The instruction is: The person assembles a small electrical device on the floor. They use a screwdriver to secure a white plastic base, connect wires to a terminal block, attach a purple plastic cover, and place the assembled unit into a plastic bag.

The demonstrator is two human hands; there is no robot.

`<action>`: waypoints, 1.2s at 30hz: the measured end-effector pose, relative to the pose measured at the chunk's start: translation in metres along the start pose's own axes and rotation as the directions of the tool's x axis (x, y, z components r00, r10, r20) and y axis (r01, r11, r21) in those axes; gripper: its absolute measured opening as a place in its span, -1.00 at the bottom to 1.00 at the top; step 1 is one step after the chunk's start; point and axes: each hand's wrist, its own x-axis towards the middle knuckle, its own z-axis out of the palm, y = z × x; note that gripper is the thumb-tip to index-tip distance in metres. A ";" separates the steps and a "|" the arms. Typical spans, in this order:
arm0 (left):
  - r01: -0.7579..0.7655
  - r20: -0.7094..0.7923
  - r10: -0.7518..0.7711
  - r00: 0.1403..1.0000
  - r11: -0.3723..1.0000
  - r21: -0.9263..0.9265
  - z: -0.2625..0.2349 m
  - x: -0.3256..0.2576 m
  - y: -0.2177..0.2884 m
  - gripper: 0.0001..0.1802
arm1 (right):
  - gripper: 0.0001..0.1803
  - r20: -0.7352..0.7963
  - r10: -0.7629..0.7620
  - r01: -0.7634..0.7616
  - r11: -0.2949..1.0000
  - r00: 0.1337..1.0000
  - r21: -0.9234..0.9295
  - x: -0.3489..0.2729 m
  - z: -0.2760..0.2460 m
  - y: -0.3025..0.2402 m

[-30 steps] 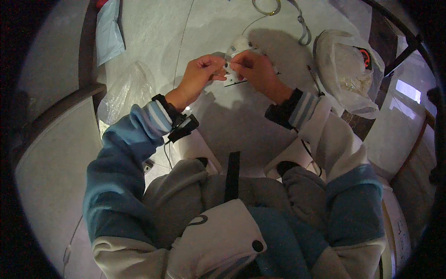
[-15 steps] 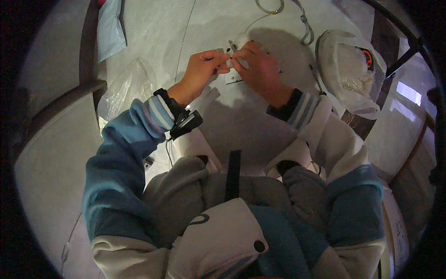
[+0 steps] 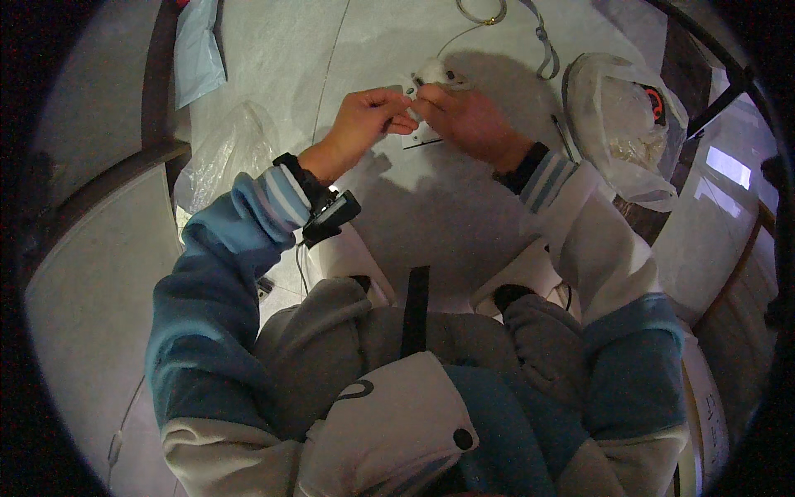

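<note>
Pale grey surface, dimly lit and crossed by a thin dark seam, spreads out at twelve o'clock from my knees. Both my hands work over it, the left hand (image 3: 364, 120) and the right hand (image 3: 464, 120), fingertips nearly meeting. On each, the fingers are drawn in as for a pinch; whether either grasps something I cannot tell (any piece between them is too small and blurred).

Taking the meeting fingertips as my clock's centre, a rounded white body (image 3: 432, 69) with dark spots sits close by at one, and a flat white piece (image 3: 420, 137) lies just below at six, partly behind my right fingers.

Compared with half a second ago, my right wrist has swung out toward three and that hand lies flatter, so more of the white body shows. My left has barely moved. I judge this a change of angle in the fine handling rather than a letting go.

Farther off, a clear plastic bag (image 3: 228, 153) rests toward eight and a filled whitish bag (image 3: 629, 149) toward three.
</note>
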 end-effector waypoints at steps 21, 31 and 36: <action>0.019 -0.011 -0.018 1.000 0.993 0.113 -0.019 0.006 -0.032 -0.82 | -0.85 0.017 0.641 -0.602 0.711 0.767 0.362 -0.013 0.024 0.003; -0.006 -0.045 0.005 0.999 1.000 -0.022 -0.018 0.025 -0.070 -0.89 | -0.86 0.059 0.573 -0.552 0.751 0.817 0.363 -0.029 0.051 -0.015; -0.089 -0.070 0.099 0.993 0.987 0.132 -0.018 0.031 -0.081 -0.89 | -0.83 0.118 0.624 -0.632 0.737 0.773 0.241 -0.027 0.062 -0.022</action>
